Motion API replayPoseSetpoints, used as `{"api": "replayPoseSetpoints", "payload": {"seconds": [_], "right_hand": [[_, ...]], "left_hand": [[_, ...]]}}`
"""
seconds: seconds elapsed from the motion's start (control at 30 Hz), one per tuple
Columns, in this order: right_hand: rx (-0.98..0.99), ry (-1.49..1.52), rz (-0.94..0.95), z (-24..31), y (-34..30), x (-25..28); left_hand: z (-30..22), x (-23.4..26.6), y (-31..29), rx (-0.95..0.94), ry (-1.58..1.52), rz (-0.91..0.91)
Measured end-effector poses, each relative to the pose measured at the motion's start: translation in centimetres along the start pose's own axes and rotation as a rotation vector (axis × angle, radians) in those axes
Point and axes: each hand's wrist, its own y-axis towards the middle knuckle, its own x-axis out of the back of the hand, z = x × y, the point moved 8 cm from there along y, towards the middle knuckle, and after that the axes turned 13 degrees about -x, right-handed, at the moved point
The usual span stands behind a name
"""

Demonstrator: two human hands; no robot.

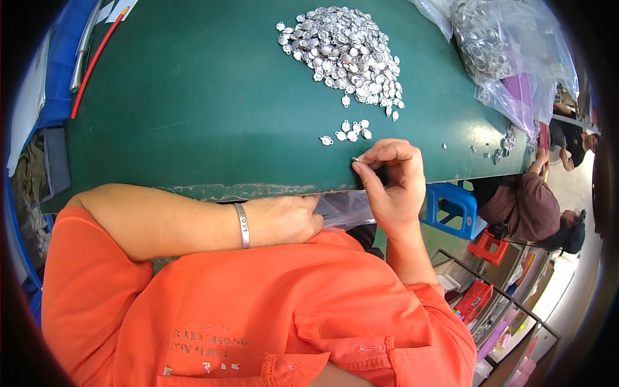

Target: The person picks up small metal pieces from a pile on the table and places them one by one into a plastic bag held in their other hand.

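My right hand (394, 174) is raised over the table's near edge, thumb and forefinger pinching a small metal charm (355, 159). Only a sliver of that charm shows. Just beyond it lies a small group of silver charms (352, 131), each with little loops. A large heap of similar charms (348, 55) spreads farther back. My left hand (287, 221) is closed at the near edge, fingers curled against the mouth of a clear plastic bag (347, 209). The fingertips are partly hidden, and the bag hangs below the tabletop, between my hands.
The green table (193, 97) has a worn front edge. A red pencil (100, 61) and a metal rod (84, 48) lie at its left. Plastic bags of metal rings (480, 42) stand at the back right. Beyond the blue stool (451, 209), a co-worker (525, 206) sits.
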Motion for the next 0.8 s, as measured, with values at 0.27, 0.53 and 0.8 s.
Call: {"api": "replayPoseSetpoints", "payload": {"seconds": [0.27,0.53,0.8], "right_hand": [[-0.036,0.204,0.100,-0.5,-0.1,0.0],[0.344,-0.279,-0.037,3.7,1.7,-0.6],[0.197,-0.110,0.008,1.6,1.9,-0.3]], "left_hand": [[-0.1,0.2,0.0,-0.018,0.026,-0.003],[-0.1,0.1,0.0,0.009,0.012,0.048],[-0.3,-0.1,0.0,-0.036,0.090,0.021]]}}
